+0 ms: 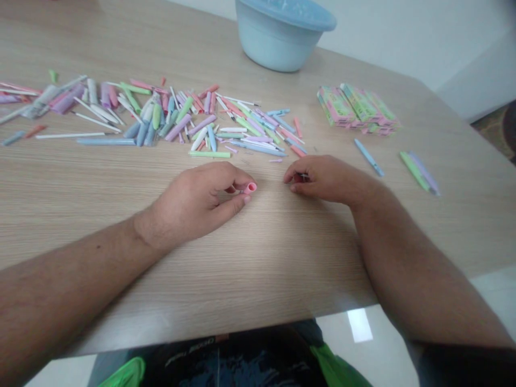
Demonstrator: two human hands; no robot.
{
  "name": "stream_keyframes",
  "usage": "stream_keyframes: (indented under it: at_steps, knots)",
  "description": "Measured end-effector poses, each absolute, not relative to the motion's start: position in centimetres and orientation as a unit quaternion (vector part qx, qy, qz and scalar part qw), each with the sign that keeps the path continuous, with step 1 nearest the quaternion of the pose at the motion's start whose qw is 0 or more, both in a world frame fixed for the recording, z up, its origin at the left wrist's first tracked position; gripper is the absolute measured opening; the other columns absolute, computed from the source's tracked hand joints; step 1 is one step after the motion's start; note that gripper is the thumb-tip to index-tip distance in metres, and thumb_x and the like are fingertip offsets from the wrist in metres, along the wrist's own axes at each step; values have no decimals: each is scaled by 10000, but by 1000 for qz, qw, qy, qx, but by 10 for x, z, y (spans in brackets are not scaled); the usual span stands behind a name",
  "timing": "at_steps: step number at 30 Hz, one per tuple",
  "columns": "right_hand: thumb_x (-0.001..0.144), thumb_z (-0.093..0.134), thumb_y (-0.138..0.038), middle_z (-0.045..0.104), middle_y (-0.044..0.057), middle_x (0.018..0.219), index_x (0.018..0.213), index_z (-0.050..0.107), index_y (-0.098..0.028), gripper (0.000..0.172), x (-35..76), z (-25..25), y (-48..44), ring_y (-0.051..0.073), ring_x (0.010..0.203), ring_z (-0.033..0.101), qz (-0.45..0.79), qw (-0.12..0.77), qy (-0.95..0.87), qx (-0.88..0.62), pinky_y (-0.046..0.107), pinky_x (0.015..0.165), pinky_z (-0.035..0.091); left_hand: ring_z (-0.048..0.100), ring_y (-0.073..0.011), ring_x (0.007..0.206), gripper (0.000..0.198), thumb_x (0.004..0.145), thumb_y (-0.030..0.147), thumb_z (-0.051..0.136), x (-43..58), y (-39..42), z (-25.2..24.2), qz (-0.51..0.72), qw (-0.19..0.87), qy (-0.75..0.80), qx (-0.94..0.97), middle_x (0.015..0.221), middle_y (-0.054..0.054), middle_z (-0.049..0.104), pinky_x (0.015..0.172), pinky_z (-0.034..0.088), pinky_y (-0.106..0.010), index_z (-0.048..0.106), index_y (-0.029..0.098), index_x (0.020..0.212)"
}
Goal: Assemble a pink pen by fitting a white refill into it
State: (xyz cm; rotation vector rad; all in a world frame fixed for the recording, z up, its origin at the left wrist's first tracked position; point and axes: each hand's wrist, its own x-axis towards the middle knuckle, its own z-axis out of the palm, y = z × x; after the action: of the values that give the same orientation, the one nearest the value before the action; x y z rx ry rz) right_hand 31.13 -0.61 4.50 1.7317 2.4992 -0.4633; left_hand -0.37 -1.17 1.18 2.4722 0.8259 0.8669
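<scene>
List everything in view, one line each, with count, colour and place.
Pink tube: 1, pink, in the left hand
Loose tubes: many, overlapping; pink, purple, green, blue, white; strewn left to middle
Thin sticks: several, white, among the tubes
Blue pen-like piece: 1, blue, right of the right hand
Side-by-side pieces: 2, green and purple, farther right
Stacked packets: several, pink and green, far right
Basin: 1, light blue, far side
Table: 1, light wood, beneath these
Wall: white, behind
Floor: pale, below
Clothing: dark, bottom edge
Left hand: 1, bare, centre-left
Right hand: 1, bare, centre-right; contents unclear
</scene>
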Motion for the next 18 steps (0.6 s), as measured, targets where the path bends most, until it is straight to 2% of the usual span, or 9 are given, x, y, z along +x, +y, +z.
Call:
stream_keyframes:
  at_steps: [8,18]
  knots:
    - [981,704,-247,846,83,1061,1049,849,-211,164,304,43,-6,247,960,731,-103,68,824,553,330,832,474,791,-204,919,178,1060,355,653,-4,-12,13,302,200,302,882,1017,-24,826,863,596,-317,773,226,1087]
    - [1043,572,-189,832,166,1138,1015,768,-185,198,286,37,-9,283,959,736,-64,80,822,561,377,806,477,791,-215,944,176,1059,372,644,-4,-12,15,291,203,314,880,1032,-31,837,880,601,-336,764,246,1084]
